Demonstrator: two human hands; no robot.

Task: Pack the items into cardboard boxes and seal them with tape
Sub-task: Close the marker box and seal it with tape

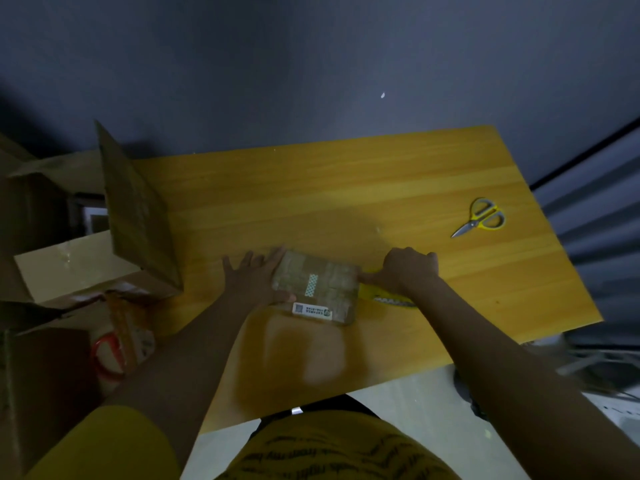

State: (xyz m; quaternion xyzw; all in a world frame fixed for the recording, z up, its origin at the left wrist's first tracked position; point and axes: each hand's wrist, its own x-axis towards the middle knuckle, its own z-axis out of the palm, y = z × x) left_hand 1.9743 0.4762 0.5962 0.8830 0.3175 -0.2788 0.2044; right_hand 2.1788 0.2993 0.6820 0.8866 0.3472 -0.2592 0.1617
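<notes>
Curled tight, my right hand [408, 270] grips the yellow tape dispenser [388, 296] against the right end of the small cardboard box [317, 287]. My left hand [258, 275] lies flat, fingers spread, on its left end. Box sits mid-table [346, 188].

Yellow wooden table [346, 188], lit dimly.
Small taped cardboard box [317, 285] lies flat near the front edge; yellow-handled scissors [481, 216] lie well apart at right; yellow tape dispenser [384, 297] just beside the box.
</notes>
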